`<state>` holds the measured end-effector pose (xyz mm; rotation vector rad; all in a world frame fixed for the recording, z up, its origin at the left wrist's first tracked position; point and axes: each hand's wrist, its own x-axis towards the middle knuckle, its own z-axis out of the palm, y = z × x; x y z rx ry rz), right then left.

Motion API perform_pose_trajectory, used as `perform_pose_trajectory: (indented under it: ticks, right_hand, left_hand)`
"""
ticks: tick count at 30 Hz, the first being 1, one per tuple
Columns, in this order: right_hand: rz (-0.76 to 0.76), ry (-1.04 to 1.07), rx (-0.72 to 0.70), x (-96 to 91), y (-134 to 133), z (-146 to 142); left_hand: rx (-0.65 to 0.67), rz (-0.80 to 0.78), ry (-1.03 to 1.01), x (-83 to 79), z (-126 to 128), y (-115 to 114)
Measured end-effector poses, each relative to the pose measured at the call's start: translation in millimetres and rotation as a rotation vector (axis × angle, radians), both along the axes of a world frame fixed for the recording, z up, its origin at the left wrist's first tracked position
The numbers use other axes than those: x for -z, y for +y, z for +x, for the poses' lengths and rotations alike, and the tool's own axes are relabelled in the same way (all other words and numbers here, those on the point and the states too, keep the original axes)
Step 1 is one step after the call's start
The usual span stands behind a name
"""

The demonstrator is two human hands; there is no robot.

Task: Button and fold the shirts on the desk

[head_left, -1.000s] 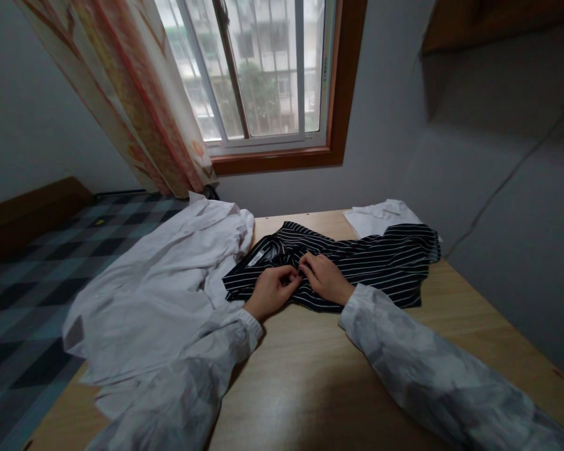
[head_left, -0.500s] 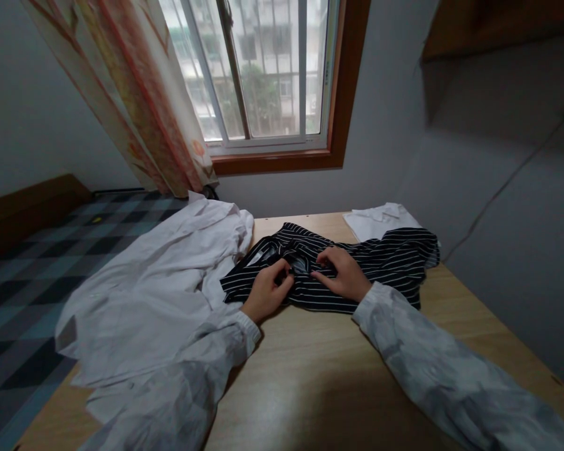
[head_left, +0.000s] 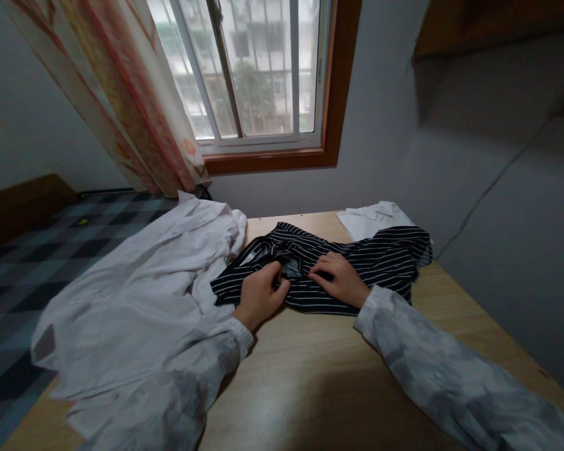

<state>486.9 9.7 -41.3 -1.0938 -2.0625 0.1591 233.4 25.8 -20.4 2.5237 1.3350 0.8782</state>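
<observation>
A black shirt with thin white stripes (head_left: 380,260) lies rumpled across the wooden table, its collar opening toward the left part. My left hand (head_left: 262,293) pinches the near edge of that opening, with thumb and fingers closed on the cloth. To its right, my right hand (head_left: 339,279) grips the same edge between thumb and fingertips. Dark cloth shows inside the opening between both hands. The shirt's far right end is bunched up.
A large white shirt (head_left: 136,282) spreads over the table's left side and onto the checked bed (head_left: 9,300). Behind the striped shirt is a folded white garment (head_left: 369,216). The wooden table (head_left: 282,388) meets the wall below a window (head_left: 263,75).
My right hand has lowered and closed its fingers onto the striped shirt's edge. My left hand keeps its pinch. The view has shifted slightly right.
</observation>
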Motion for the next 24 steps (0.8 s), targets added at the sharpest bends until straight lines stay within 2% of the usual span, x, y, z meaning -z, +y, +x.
perform_pose_trajectory:
  ticks: [4, 7, 10, 15, 21, 24]
  right_hand:
    - [0.005, 0.151, 0.031, -0.7, 0, -5]
    - [0.016, 0.215, 0.088, -0.1, 2, -9]
    - [-0.02, 0.315, 0.12, 3.2, 3, -14]
    - [-0.134, 0.423, 0.109, 9.4, 2, -24]
    - [-0.185, 0.459, 0.067, 10.6, -1, -29]
    - [-0.216, 0.485, 0.068, 10.7, 0, -29]
  left_hand:
    - [-0.073, 0.109, -0.058, -4.0, 3, -2]
    - [-0.026, 0.174, -0.102, -7.0, 8, -8]
    - [0.047, 0.074, -0.08, -5.2, 17, -16]
    - [0.005, -0.127, -0.15, 3.3, 27, -13]
    - [0.098, -0.258, -0.278, 10.5, 24, -2]
    - [0.123, -0.274, -0.316, 12.3, 23, -1]
